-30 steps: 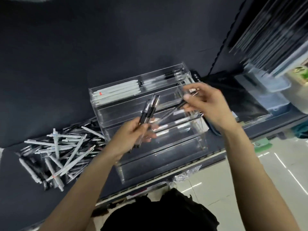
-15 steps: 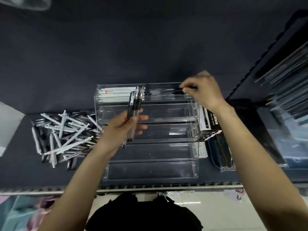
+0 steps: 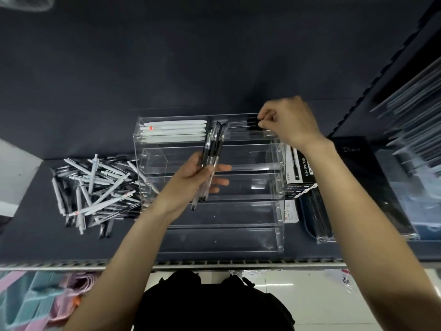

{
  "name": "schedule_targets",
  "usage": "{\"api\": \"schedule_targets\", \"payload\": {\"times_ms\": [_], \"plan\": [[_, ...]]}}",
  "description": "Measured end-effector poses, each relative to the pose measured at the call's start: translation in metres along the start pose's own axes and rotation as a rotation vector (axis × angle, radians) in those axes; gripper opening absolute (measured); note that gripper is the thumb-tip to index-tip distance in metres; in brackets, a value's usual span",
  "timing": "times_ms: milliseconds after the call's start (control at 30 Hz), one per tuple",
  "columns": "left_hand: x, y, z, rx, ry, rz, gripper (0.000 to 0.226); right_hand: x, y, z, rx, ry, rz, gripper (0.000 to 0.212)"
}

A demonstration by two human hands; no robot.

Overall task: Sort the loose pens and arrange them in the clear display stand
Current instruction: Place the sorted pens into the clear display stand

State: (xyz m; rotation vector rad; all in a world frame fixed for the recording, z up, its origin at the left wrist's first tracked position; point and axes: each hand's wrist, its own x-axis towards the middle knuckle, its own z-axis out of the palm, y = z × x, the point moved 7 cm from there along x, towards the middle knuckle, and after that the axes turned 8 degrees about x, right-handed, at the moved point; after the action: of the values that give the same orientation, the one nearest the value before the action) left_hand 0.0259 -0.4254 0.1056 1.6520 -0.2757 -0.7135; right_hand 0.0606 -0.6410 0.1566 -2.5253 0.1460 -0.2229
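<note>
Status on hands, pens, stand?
Left hand grips black pens. Right hand pinches pen in display stand top tier. Loose pile unsorted.

A clear acrylic tiered display stand (image 3: 278,237) holds white pens (image 3: 174,131) top-left, clear black-capped pens (image 3: 241,126) top-right. Loose white and black pens (image 3: 95,192) lie heaped just left of it.

White pens (image 3: 174,131) in clear stand (image 3: 280,211); black-and-clear pens (image 3: 211,151); dark blue-grey shelf (image 3: 28,225).

The left hand (image 3: 193,177) is raised palm-up, thumb and curled fingers gripping a bundle of pens (image 3: 211,158). The right hand (image 3: 287,120) reaches further forward, wrist bent, fingertips pinching a black pen cap (image 3: 253,121).
</note>
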Motion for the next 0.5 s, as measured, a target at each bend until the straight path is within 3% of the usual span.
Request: {"api": "schedule_targets", "payload": {"times_ms": [100, 233, 300, 367, 500], "plan": [[0.001, 0.000, 0.004, 0.010, -0.029, -0.005, 0.014, -0.016, -0.013, -0.006, 0.354, 0.069, 0.027, 0.012], [0.002, 0.001, 0.012, -0.001, -0.083, 0.000, 0.019, -0.038, -0.030, 0.024, 0.734, -0.155, 0.137, 0.023], [0.002, 0.001, 0.014, 0.013, -0.105, 0.011, 0.022, -0.042, -0.027, 0.026, 0.843, -0.151, 0.177, 0.022], [0.004, -0.001, 0.011, 0.015, -0.088, 0.021, 0.025, -0.043, -0.013, 0.013, 0.987, -0.062, 0.225, 0.022], [0.005, -0.010, -0.017, -0.011, 0.112, -0.001, 0.027, -0.051, 0.032, -0.029, 1.080, 0.306, 0.288, 0.016]]}}
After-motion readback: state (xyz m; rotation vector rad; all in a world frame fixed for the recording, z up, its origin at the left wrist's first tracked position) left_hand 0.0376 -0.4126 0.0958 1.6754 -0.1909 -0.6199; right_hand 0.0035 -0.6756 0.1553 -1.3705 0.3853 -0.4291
